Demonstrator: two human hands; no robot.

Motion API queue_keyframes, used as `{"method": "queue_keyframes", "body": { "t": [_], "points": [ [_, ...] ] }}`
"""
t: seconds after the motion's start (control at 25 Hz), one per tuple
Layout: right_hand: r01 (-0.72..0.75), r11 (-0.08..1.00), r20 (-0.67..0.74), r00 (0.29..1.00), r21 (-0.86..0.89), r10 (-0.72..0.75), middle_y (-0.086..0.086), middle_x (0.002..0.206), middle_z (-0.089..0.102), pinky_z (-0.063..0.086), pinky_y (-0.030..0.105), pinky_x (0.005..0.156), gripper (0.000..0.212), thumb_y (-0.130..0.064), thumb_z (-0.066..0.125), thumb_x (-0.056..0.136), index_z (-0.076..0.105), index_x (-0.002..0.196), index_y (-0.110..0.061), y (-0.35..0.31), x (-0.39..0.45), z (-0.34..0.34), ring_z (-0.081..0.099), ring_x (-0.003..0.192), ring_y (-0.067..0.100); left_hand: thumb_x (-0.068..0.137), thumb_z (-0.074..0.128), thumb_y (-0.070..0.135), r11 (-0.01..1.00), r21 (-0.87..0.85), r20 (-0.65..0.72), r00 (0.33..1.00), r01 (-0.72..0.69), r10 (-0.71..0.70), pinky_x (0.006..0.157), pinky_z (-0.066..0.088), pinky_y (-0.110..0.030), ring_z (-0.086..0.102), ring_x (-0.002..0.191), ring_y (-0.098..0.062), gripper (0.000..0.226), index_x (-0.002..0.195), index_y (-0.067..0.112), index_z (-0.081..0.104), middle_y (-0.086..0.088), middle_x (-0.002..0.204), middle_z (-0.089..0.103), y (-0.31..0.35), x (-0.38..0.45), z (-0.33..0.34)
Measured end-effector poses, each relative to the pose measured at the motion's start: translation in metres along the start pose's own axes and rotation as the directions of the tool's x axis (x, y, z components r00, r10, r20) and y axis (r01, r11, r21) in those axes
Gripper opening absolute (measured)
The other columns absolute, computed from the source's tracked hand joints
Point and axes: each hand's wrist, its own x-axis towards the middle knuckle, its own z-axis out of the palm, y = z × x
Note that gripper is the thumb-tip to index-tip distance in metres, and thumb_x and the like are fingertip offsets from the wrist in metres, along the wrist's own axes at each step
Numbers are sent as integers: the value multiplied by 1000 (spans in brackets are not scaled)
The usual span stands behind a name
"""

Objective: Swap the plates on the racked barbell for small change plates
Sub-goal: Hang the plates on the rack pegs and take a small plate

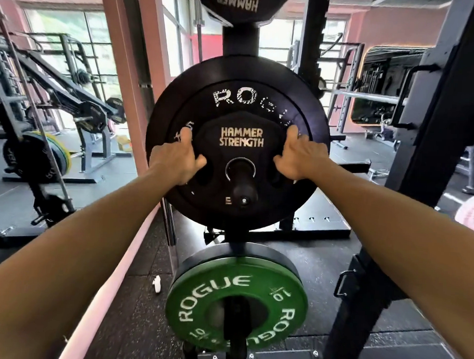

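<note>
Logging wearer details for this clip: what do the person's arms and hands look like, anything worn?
Both forearms are bare up to the frame edge: no sleeves show. The left hand and right hand wear no gloves, and no watch, wristband or ring is visible.

Daylight is flooding in from the windows [73, 33] behind the rack, and we are looking into it.

We are seeing the glass blowing out to near white, while the black plate [240, 102] facing us is sitting in dim shade. The wide lens is bending the uprights and stretching our forearms at the edges. The far room is looking soft and slightly smeared.
</note>
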Motion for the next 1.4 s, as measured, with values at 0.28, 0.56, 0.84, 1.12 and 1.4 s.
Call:
{"method": "queue_keyframes", "body": {
  "t": [0.28,0.56,0.84,1.12,1.4],
  "points": [
    [-123,977,113,983,-176,144,18,121,57,37,37,76,70,-37,55,82,15,136,-15,-7,60,21,59,109,32,97,42,40,992,60,45,993,108,-111,72,32,-37,64,96,-38,61,143,9,19,-18,105,66,13,37,17],
    [-100,994,153,983,-46,106,19,136,48,37,41,89,61,-38,40,97,11,143,-11,-4,31,24,52,121,35,96,42,46,994,36,205,972,107,-112,88,41,-43,57,115,-39,72,151,13,10,-17,132,55,5,28,4],
    [41,996,141,989,80,-52,12,141,42,41,48,93,72,-42,60,84,22,142,-20,17,-32,-22,50,123,37,79,62,57,982,-183,184,983,43,-9,93,45,-42,56,112,-32,55,119,21,51,-8,123,57,8,-22,-47],
    [126,965,94,984,229,-151,5,144,42,37,48,103,74,-54,59,83,27,144,-30,40,-120,-71,46,128,31,66,62,69,948,-315,261,965,52,34,93,45,-38,57,105,-25,63,113,29,54,-3,114,59,34,-121,-101],
    [184,948,87,973,260,-212,4,147,40,34,51,108,82,-59,62,79,25,147,-31,68,-188,-128,41,133,29,76,72,56,931,-365,144,989,21,34,83,40,-31,54,103,-22,56,117,23,56,-5,115,59,69,-191,-176]
  ]
}}
